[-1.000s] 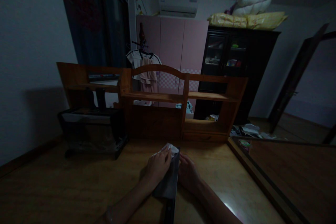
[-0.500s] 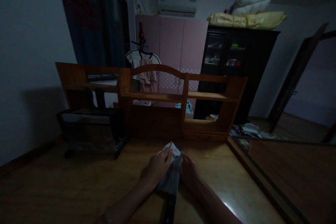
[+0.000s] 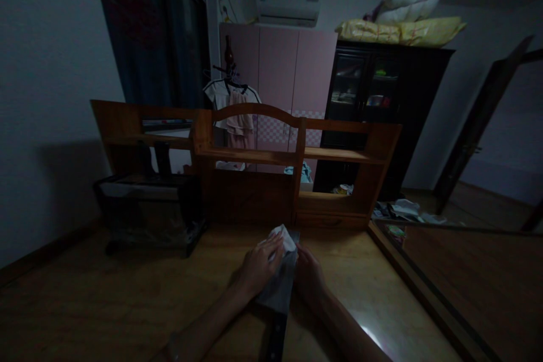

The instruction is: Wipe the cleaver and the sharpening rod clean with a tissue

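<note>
A broad-bladed knife (image 3: pixel 280 288) stands on edge on the wooden desk (image 3: pixel 127 305), its dark handle (image 3: pixel 275 339) pointing towards me. My left hand (image 3: pixel 255 267) presses a crumpled white tissue (image 3: pixel 285 236) against the left face of the blade, near its far end, fingers closed on the tissue. On the other side, my right hand (image 3: pixel 309 278) rests against the blade and steadies it; its fingertips are partly hidden behind the metal. The room is very dim.
A wooden shelf unit (image 3: pixel 297 169) stands along the desk's far edge. A black rack (image 3: pixel 144 209) sits at the back left. A second dark tabletop (image 3: pixel 475 283) adjoins on the right. Beyond are a pink wardrobe (image 3: pixel 280 79) and a dark cabinet (image 3: pixel 382 96).
Both hands, the tissue and the blade have shifted slightly forward and to the right. The tissue now sits a little nearer the blade's far end.
</note>
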The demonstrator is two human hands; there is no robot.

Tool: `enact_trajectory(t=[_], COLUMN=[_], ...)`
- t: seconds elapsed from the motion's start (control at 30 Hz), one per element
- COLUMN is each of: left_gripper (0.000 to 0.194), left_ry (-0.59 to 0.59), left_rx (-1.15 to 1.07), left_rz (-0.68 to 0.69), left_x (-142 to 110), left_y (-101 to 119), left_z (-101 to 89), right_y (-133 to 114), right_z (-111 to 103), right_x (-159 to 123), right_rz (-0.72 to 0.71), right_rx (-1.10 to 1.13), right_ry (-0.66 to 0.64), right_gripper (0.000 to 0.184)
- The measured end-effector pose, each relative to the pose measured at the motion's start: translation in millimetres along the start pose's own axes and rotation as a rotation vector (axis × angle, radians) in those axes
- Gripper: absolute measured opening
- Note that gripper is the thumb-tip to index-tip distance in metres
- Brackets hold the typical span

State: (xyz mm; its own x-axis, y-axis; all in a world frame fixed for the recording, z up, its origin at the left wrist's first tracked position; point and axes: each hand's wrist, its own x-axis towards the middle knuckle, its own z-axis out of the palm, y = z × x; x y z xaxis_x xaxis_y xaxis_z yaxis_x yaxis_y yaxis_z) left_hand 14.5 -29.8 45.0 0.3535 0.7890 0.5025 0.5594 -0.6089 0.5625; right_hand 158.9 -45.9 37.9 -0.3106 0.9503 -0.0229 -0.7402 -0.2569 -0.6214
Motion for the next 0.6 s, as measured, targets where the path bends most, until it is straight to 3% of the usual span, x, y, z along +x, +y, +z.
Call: enact_trajectory(t=[0.33, 0.47, 0.6], left_gripper=[0.048, 0.042, 0.037], left_ry=[-0.326, -0.317, -0.327], left_rx=[0.033, 0.012, -0.083], left_rz=[0.287, 0.311, 0.292], left_x=[-2, -1, 1], left_y=[15, 20, 17], left_z=[-13.0, -15.9, -18.9], right_y=[-6, -7, -7], right_z=[1, -1, -5], right_x=[-4, -4, -5], right_rz=[0.048, 0.059, 0.085], right_rx=[0.2, 0.268, 0.229], right_ry=[0.091, 0.121, 0.09], right_gripper=[0.027, 0.025, 0.035])
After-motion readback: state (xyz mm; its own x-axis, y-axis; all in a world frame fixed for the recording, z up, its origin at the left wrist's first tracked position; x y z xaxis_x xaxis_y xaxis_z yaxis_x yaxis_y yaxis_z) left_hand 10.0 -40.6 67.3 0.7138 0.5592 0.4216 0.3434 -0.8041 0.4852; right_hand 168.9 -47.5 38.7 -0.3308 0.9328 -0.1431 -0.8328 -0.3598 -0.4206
